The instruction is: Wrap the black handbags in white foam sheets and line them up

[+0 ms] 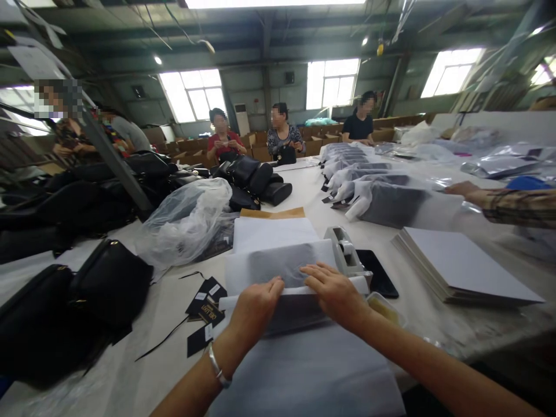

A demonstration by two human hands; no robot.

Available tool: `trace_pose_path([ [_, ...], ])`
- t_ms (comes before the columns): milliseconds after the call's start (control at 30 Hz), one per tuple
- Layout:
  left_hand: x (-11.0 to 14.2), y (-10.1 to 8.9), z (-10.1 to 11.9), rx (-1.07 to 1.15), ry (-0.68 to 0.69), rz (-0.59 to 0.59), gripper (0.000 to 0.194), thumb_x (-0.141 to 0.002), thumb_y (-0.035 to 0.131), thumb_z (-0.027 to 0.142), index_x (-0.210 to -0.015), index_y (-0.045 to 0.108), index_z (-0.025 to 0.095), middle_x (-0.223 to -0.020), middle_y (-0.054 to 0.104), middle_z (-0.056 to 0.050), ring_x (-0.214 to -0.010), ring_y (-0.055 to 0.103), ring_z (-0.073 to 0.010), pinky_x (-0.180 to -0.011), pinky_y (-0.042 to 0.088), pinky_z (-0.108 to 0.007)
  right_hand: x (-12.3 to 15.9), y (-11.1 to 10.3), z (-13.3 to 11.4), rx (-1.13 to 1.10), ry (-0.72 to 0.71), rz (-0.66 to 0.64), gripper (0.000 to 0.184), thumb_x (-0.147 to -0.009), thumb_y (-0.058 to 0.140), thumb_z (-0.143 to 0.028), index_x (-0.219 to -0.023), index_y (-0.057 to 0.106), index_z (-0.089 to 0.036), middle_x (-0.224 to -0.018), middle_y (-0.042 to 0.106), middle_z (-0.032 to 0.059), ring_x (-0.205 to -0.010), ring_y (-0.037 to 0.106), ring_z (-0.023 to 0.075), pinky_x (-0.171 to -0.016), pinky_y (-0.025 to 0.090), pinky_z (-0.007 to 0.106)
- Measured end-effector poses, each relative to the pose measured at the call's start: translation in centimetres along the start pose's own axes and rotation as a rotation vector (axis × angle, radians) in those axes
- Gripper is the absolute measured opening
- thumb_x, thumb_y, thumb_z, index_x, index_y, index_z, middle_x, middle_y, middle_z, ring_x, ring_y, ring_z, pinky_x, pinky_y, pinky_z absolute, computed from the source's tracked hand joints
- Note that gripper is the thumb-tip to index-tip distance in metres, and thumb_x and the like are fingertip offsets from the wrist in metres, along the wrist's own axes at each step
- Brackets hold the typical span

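"Where's your dark bundle (291, 282)?"
"Before you on the white table (145, 379), in paper (238, 271). Your right hand (336, 292) spreads open over it; your left hand (257, 307) bends its fingers there, grip unclear."
"Your elbow room?"
"Tape dispenser (343, 252) close right; narrow strip left, between hang tags (207, 311) and black bags (110, 284). Beyond: co-workers (282, 137), bright windows (332, 84)."

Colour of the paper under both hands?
The paper is translucent white, looking grey where it covers something dark. Best in the head view.
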State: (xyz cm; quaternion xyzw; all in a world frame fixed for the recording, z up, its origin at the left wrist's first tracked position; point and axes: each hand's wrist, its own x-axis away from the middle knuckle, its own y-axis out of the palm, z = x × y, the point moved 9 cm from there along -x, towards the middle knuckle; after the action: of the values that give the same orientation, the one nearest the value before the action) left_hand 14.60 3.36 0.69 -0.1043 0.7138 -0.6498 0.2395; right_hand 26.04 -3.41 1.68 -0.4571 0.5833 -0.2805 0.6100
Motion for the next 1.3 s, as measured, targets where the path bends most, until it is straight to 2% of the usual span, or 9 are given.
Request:
trace_pose_path([
  [100, -0.5, -0.4, -0.8, 0.002, -0.009, -0.01, 0.02, -0.094, 0.048, 0.013, -0.105, 0.063, 0.022, -0.077, 0.073, -0.003, -0.069, 0.07, -0.0221, -0.06, 0.048, -0.028, -0.7, 0.8, 1.6, -0.05, 0.095, -0.106, 0.044, -0.07, 0.049, 0.004, -0.106, 0.065, -0.016, -0.115, 0.071, 0.0091, -0.107, 0.066, 0.0231, -0.097, 0.049, 0.035],
  [200, -1.4, -0.8, -1.7, 0.02, -0.015, -0.016, 0.017, -0.096, 0.049, 0.019, -0.103, 0.063, 0.024, -0.075, 0.074, -0.002, -0.068, 0.071, -0.0219, -0.056, 0.044, -0.026, -1.0, 1.5, 3.1, -0.031, 0.208, -0.204, 0.045, -0.07, 0.052, 0.002, -0.108, 0.065, -0.02, -0.097, 0.075, 0.0052, -0.091, 0.07, 0.0228, -0.078, 0.051, 0.03],
  [333, -2.7, -1.1, -2.8, 0.051, -0.04, -0.02, 0.018, -0.098, 0.05, 0.034, -0.096, 0.064, 0.024, -0.077, 0.075, -0.002, -0.07, 0.072, -0.0222, -0.055, 0.042, -0.025, -1.3, 1.6, 4.6, 0.003, 0.27, -0.206, 0.018, -0.088, 0.058, -0.018, -0.101, 0.068, -0.024, -0.083, 0.075, 0.0037, -0.077, 0.071, 0.0225, -0.066, 0.044, 0.027],
  [600, -3.6, -1.1, -4.4, 0.116, -0.116, 0.036, 0.012, -0.094, 0.059, 0.034, -0.1, 0.064, 0.026, -0.088, 0.076, 0.001, -0.081, 0.073, -0.0212, -0.062, 0.045, -0.026, -2.3, 1.9, 6.4, -0.137, 0.305, -0.125, 0.008, -0.09, 0.06, -0.024, -0.096, 0.065, -0.026, -0.097, 0.074, 0.0, -0.089, 0.069, 0.0192, -0.074, 0.044, 0.026],
  [833, -4.2, -0.9, -5.9, 0.138, -0.187, 0.116, 0.031, -0.092, 0.063, 0.03, -0.122, 0.06, 0.024, -0.099, 0.075, -0.002, -0.088, 0.071, -0.0201, -0.078, 0.053, -0.031, -2.7, 2.2, 7.7, -0.294, 0.425, -0.072, 0.018, -0.087, 0.067, -0.035, -0.103, 0.063, -0.027, -0.094, 0.074, -0.0008, -0.088, 0.07, 0.0206, -0.076, 0.047, 0.03],
  [967, -3.1, -2.5, -3.7, 0.051, -0.122, 0.299, 0.042, -0.096, 0.051, 0.016, -0.138, 0.051, 0.022, -0.125, 0.067, -0.009, -0.122, 0.059, -0.0251, -0.116, 0.031, -0.052, -2.7, 2.1, 7.8, -0.282, 0.438, -0.078, 0.019, -0.087, 0.068, -0.034, -0.104, 0.062, -0.027, -0.092, 0.074, -0.0017, -0.087, 0.07, 0.0209, -0.074, 0.046, 0.03],
  [1067, -1.5, -2.3, 0.3, 0.028, 0.079, 0.416, 0.04, -0.098, 0.043, 0.012, -0.135, 0.055, 0.021, -0.132, 0.064, -0.008, -0.127, 0.056, -0.0221, -0.118, 0.033, -0.047, -2.7, 2.2, 7.9, -0.264, 0.427, -0.081, 0.02, -0.087, 0.067, -0.033, -0.105, 0.062, -0.027, -0.092, 0.074, -0.0018, -0.087, 0.07, 0.0206, -0.074, 0.045, 0.03],
  [1167, -1.1, 0.5, 2.7, 0.072, 0.152, 0.305, 0.034, -0.098, 0.043, 0.013, -0.127, 0.061, 0.02, -0.133, 0.065, -0.007, -0.124, 0.058, -0.0224, -0.108, 0.046, -0.043, -3.0, 2.4, 8.3, -0.221, 0.417, -0.08, 0.02, -0.088, 0.067, -0.034, -0.106, 0.061, -0.027, -0.091, 0.074, -0.0017, -0.085, 0.07, 0.0204, -0.071, 0.045, 0.029],
  [1300, -2.0, 2.6, 1.9, 0.085, 0.011, 0.16, 0.036, -0.096, 0.052, 0.021, -0.131, 0.058, 0.026, -0.144, 0.055, -0.005, -0.136, 0.047, -0.0299, -0.107, 0.045, -0.056, -3.4, 1.7, 9.7, -0.08, 0.442, -0.023, 0.016, -0.09, 0.062, -0.027, -0.106, 0.06, -0.024, -0.096, 0.073, 0.0021, -0.088, 0.069, 0.0217, -0.075, 0.047, 0.031],
])
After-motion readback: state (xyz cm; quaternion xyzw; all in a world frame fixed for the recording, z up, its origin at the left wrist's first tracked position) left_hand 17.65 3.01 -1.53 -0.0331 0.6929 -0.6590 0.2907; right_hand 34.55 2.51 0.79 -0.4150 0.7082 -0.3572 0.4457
